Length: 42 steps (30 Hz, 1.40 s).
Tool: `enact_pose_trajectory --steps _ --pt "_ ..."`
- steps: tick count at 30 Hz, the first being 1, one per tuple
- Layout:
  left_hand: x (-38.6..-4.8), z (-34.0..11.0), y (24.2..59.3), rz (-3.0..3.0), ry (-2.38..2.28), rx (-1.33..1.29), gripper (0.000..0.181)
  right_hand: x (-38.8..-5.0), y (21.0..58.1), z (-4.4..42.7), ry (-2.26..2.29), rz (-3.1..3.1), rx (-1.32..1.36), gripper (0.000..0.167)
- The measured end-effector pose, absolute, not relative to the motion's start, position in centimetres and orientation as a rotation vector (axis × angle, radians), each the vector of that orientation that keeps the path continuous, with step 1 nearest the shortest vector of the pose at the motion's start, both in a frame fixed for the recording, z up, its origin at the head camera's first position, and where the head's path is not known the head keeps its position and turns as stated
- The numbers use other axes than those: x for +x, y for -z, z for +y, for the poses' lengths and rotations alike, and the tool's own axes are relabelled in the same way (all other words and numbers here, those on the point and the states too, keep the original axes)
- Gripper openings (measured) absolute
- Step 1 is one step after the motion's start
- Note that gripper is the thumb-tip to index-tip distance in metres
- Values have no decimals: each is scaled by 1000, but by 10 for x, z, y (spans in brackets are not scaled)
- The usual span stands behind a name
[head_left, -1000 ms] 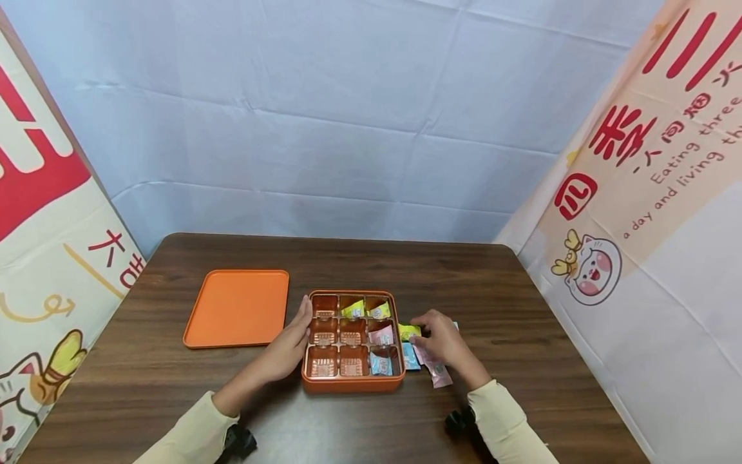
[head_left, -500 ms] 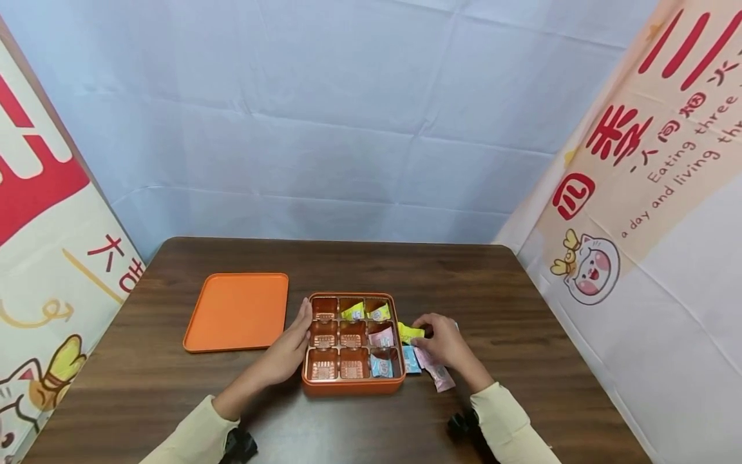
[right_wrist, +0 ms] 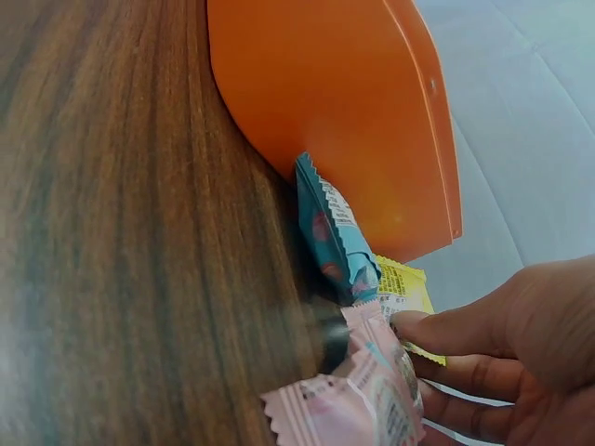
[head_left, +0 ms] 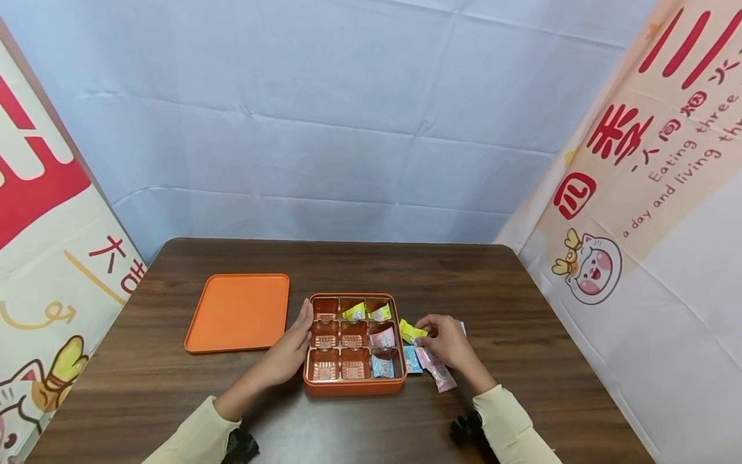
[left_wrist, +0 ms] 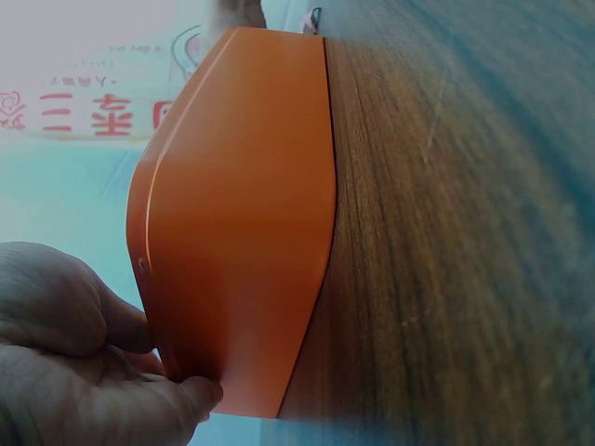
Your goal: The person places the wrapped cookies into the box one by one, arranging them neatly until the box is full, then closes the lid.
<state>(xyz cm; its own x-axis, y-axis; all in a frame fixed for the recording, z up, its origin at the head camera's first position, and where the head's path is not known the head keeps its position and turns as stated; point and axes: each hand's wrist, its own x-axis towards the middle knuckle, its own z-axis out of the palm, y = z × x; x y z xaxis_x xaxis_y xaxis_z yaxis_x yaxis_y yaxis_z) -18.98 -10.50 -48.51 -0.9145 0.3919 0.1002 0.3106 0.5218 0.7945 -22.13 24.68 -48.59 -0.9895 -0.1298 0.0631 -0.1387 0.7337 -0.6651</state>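
My right hand (head_left: pixel 447 338) pinches a yellow wrapped candy (head_left: pixel 410 331) between thumb and fingertips, just right of the orange divided box (head_left: pixel 355 388). Under and beside that hand lie a blue wrapped candy (right_wrist: pixel 333 232), leaning near the box wall in the right wrist view, and pink wrapped candies (head_left: pixel 442 377). My left hand (head_left: pixel 288 348) rests against the box's left side with extended fingers; its thumb touches the wall in the left wrist view. Inside, the right column holds a yellow, a pink (head_left: pixel 382 338) and a blue candy (head_left: pixel 382 367). Another yellow candy (head_left: pixel 354 312) sits in the top middle compartment.
A flat orange lid (head_left: pixel 237 312) lies on the brown wooden table (head_left: pixel 371 267), left of and behind the box. A pale cloth (head_left: pixel 324 129) hangs behind the table, with printed banners at both sides. Part of another light blue wrapper (head_left: pixel 462 327) shows behind the right hand.
My right hand has shifted slightly rightward with the yellow candy, which now shows more fully and more tilted. A pink candy has slid a little nearer the front. The left hand stays at the box.
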Motion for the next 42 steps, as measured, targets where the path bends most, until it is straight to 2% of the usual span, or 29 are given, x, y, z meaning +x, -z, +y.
enact_pose_trajectory --steps 30,42 --pt "-189 -105 488 2675 -1355 615 58 -222 493 251 -1677 -2700 1 12" --pt "-192 -106 487 2658 -1334 595 58 -226 486 253 -1785 -2597 -105 18"
